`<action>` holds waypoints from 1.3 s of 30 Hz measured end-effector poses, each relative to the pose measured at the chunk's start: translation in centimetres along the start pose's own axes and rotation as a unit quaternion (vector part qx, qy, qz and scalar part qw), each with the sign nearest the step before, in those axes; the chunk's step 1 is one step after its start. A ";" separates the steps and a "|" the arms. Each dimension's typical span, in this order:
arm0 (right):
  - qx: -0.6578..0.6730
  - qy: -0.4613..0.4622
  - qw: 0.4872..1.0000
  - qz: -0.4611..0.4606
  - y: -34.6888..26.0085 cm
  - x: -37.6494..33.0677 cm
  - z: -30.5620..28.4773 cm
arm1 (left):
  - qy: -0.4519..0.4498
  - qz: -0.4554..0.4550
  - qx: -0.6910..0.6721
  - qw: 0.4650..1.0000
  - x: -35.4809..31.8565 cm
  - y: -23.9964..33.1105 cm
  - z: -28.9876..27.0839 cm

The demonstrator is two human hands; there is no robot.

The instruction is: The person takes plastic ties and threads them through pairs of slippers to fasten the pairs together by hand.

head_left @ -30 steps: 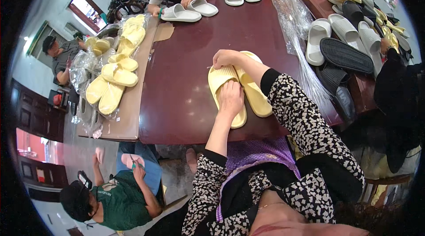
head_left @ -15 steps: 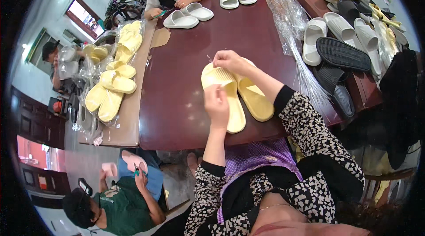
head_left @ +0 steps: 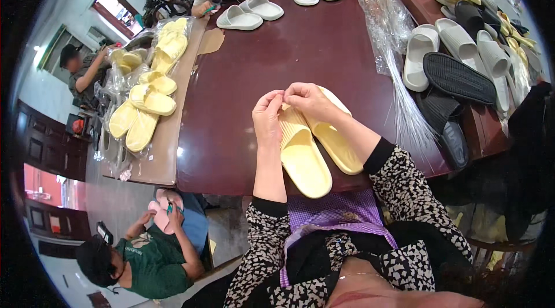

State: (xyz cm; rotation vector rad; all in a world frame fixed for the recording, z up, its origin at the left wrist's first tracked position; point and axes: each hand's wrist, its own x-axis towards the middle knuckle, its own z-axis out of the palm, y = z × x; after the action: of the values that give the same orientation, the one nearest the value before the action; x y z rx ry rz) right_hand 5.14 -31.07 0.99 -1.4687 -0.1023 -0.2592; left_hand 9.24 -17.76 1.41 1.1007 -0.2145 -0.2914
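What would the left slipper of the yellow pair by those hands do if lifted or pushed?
The slipper is probably light, given its foam-like look. Its thick-looking sole may bend but spring back. Broad and low, it should slide, not roll.

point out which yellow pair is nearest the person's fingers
The yellow pair on the middle table, right by the fingers; other yellow slippers lie farther off, bagged at left or at upper right.
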 end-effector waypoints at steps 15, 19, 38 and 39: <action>-0.126 0.043 0.991 -0.006 -1.8 -0.7 0.2 | 0.054 0.052 0.003 0.997 -0.9 -1.2 0.6; -0.150 0.041 0.988 -0.006 -1.4 -0.5 0.0 | 0.052 0.054 0.004 0.997 -0.9 -1.1 0.4; -0.156 0.030 0.987 0.031 -2.2 -0.8 -0.2 | 0.036 0.042 0.020 0.998 -0.8 -1.1 0.3; -0.152 0.030 0.988 0.028 -2.2 -0.9 -0.1 | 0.033 0.038 0.022 0.998 -0.9 -1.1 0.3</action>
State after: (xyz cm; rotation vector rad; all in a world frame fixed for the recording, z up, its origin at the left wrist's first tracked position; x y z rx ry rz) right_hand 3.78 -31.24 2.96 -1.7621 0.0288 -0.2806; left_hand 8.21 -18.17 0.56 1.1402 -0.2043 -0.1826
